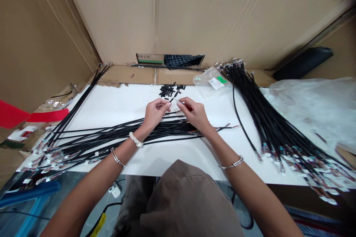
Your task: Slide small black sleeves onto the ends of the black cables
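Near the middle of the white table [111, 106], my left hand [156, 112] pinches a short black piece [171, 100] between thumb and fingertips. My right hand [194, 113] is closed close beside it, its fingertips near a small whitish end; something red shows under its fingers, too hidden to name. Just beyond my hands lies a small pile of short black tubes [167, 91]. A bundle of black cables [111, 135] with thin coloured wires at the ends runs beneath my wrists and out to the left.
A thick bundle of black cables [258, 107] lies on the right, near clear plastic sheeting [308, 107]. A clear bag with a label [213, 82] sits behind my right hand. Cardboard walls [183, 14] enclose the back. More cables [80, 100] lie at the left.
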`<state>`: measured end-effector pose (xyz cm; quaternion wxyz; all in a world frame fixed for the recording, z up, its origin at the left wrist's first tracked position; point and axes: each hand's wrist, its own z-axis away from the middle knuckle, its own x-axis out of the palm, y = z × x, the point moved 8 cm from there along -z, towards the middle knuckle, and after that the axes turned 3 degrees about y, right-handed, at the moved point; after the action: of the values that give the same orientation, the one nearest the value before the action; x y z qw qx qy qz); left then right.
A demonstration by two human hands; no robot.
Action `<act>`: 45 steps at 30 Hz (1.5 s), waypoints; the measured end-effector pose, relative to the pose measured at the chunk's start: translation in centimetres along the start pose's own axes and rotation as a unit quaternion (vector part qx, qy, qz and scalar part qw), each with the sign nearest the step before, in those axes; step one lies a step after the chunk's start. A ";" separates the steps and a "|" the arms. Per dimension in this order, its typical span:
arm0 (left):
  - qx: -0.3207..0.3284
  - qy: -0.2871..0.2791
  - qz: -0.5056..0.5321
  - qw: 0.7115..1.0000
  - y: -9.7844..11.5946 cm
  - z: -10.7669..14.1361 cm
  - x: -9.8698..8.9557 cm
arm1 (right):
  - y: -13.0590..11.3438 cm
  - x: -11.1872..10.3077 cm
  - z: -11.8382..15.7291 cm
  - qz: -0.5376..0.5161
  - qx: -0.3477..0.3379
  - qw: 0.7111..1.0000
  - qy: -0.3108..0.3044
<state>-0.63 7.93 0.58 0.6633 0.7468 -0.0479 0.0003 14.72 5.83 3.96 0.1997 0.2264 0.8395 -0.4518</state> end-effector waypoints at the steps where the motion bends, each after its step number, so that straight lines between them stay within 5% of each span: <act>1: -0.002 -0.002 0.003 1.000 0.0 0.0 0.0 | 0.0 0.0 0.0 0.001 0.001 1.000 0.001; 27: 0.004 -0.001 -0.018 1.000 0.3 0.3 0.4 | 0.4 0.2 -0.1 0.000 0.007 1.000 -0.008; 45: 0.115 0.027 -0.133 0.984 1.8 0.7 0.0 | 0.5 0.5 -0.2 -0.048 0.041 0.998 -0.016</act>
<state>-0.80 6.99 2.28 0.5681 0.8175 0.0708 -0.0622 14.59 6.33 3.50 0.1816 0.1871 0.8267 -0.4985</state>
